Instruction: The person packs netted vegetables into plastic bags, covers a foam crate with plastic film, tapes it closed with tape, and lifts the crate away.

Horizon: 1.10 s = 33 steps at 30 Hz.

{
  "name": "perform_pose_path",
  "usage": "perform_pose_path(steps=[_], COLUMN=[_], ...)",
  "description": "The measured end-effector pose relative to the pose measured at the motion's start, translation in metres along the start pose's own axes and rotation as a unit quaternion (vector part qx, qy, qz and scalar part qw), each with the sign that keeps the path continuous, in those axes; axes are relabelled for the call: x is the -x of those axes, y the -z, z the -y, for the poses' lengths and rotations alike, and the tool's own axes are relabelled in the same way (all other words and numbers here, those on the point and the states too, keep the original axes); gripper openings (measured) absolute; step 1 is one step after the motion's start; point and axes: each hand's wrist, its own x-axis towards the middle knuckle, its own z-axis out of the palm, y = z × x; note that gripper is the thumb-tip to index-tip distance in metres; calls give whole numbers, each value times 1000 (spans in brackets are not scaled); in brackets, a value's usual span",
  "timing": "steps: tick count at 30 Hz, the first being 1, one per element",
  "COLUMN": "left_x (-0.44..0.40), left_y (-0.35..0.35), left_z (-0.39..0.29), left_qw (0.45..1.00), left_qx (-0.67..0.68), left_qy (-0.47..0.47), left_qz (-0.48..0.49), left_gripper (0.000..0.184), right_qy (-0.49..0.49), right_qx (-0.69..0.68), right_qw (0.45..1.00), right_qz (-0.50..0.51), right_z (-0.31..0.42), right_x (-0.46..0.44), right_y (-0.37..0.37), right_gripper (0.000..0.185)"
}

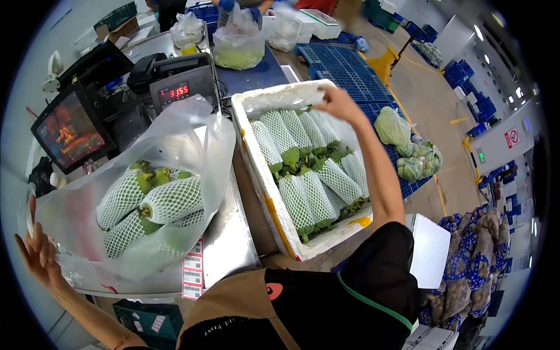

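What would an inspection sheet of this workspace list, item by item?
Surface: metal table, label strip over its near edge.
Things: clear plastic bag with green produce in foam-net sleeves; white foam box holding two rows of similarly sleeved produce.
Clutter: monitor and red-digit display beyond the bag.
Hands: left hand at the bag's left side, grip unclear; right hand near the box's far rim, blurred, nothing seen held.
Cables: apparently a dark one beside the display; route unclear.
Surroundings: blue pallet, bagged leafy greens, stacked sacks, a co-worker's blue-gloved hand.
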Motion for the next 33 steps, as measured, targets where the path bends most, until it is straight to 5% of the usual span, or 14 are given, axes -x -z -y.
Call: perform_pose_path(steps=[4,8,13,18,20,22,26,31,33], left_x=[2,2,9,13,14,15,14,24,29], left_y=[-17,-23,-27,-40,-39,-44,-54,-54,-52], left_z=[11,8,0,1,4,7,12,7,5], left_qw=[999,998,998,996,997,997,998,997,997], left_qx=[-41,-48,-52,-58,-49,-27,10,29,20], left_qy=[1,-1,8,13,8,-4,-14,-5,4], left_qz=[-23,-28,-40,-61,-58,-76,-65,-73,-72], left_gripper=[69,69,71,68,67,66,67,69,70], right_qy=[34,70,109,165,134,85,-110,-237,-258], right_qx=[-8,37,299,146,42,-138,-463,-642,-693], right_qw=[999,996,936,965,988,983,876,722,667], right_qz=[19,32,-148,-146,-55,-83,-71,-100,-88], right_z=[-30,22,36,22,27,20,32,59,41], right_x=[52,92,93,68,60,44,19,14,15], right_y=[-114,-191,-269,-253,-209,-204,-210,-180,-150], right_gripper=[83,91,51,77,78,80,78,74,52])
